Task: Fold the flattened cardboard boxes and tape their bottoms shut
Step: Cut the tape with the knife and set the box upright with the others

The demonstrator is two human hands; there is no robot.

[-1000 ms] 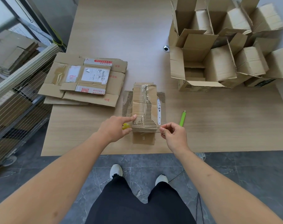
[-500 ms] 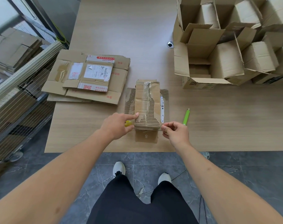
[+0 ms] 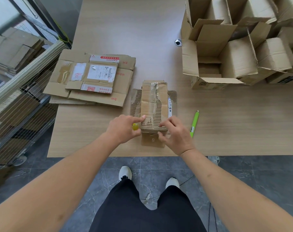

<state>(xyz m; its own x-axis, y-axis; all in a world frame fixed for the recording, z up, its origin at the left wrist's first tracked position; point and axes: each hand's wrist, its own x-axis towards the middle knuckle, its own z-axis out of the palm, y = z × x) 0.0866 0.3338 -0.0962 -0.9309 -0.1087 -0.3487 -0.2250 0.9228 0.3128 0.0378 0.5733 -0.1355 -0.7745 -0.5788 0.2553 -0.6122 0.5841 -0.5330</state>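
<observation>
A small cardboard box (image 3: 153, 104) stands bottom-up near the table's front edge, its flaps spread flat around it and clear tape running along its middle seam. My left hand (image 3: 123, 128) holds a small yellow object (image 3: 135, 126), likely a tape roll, and its forefinger presses on the box's near left corner. My right hand (image 3: 175, 133) has curled fingers on the box's near right corner, the thumb against the front face. A stack of flattened boxes (image 3: 92, 79) lies to the left.
Several folded open boxes (image 3: 239, 47) crowd the table's back right. A green cutter pen (image 3: 194, 123) lies right of the small box. A round metal fitting (image 3: 178, 42) sits in the table. A wire cart (image 3: 16, 97) with cardboard stands on the left.
My right hand has moved left onto the box's near right corner. My left hand has stayed in place with its forefinger on the box.
</observation>
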